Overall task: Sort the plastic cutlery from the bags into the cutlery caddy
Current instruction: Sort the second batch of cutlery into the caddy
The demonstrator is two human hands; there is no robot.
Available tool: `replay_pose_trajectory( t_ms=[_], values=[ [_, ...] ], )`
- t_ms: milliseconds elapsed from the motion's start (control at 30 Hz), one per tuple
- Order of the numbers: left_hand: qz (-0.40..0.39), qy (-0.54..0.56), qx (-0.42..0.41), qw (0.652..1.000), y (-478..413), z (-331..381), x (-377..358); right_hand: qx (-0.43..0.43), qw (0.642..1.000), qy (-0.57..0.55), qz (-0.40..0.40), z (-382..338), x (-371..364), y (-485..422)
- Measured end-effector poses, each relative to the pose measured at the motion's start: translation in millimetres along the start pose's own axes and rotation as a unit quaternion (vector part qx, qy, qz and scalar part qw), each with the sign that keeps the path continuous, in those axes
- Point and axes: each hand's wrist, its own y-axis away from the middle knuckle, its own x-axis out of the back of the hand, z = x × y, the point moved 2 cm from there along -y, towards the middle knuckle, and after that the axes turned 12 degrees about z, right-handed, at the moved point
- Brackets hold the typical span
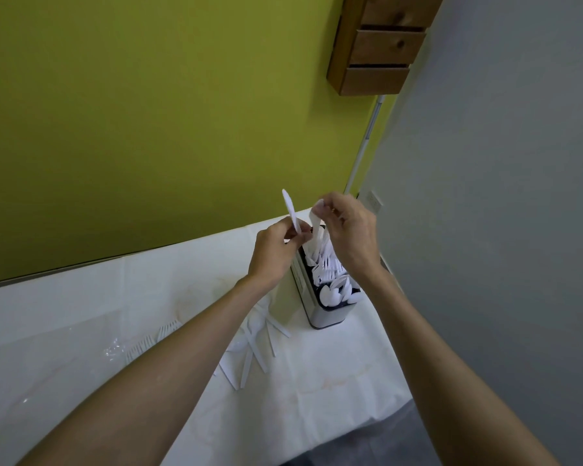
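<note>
- Olive-green wall (148,112) and a white-covered table (81,297) form the backdrop as two bare forearms reach forward and meet above the table's far right corner.
- The left hand (273,253) has its fingers curled and pinches the lower end of a white plastic knife (289,210); the knife stands nearly upright with its blade tip high against the green wall.
- The right hand (347,237) is raised just beside it, back towards the camera, its fingertips pinching the top of another white cutlery piece (316,227). That piece hangs down into the far end of the cutlery caddy (327,314); which kind it is cannot be told.
- The caddy stands upright near the table's right edge, directly under both hands. It has a pale body and a dark inner rim.
- White spoons (334,294) fill its near compartment, and more white pieces stand packed behind them, partly hidden by the right wrist.
- Loose cutlery (256,351) lies scattered on the cloth left of the caddy, partly covered by the left forearm.
- Forks (164,332) lie further left, by a crumpled clear plastic bag (115,348).
- A grey wall (502,196) closes the right side, with a white socket (375,200) near the corner and a white pipe (364,146) running up it.
- A wooden drawer unit (381,45) hangs high at the corner.
</note>
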Motion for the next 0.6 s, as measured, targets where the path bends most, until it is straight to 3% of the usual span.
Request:
replay_pose_trajectory(
  t_ms=[133,367,467,600],
  values=[
    [0.027,-0.013,-0.004,1.0,1.6,-6.6,1.2,0.007,0.999,0.035,0.035,12.9,7.3,4.1],
    [0.017,-0.055,0.01,0.998,1.7,-11.1,-11.6,0.007,0.993,0.095,-0.066,32.2,-3.8,13.9],
    [-0.033,-0.12,-0.016,0.992,-0.1,-22.4,-20.5,-0.017,0.99,0.097,-0.099,36.9,-2.6,18.5],
    [-0.069,-0.162,-0.066,0.982,-2.2,-32.0,-24.7,-0.03,0.993,0.076,-0.08,34.8,-2.7,22.6]
  ],
)
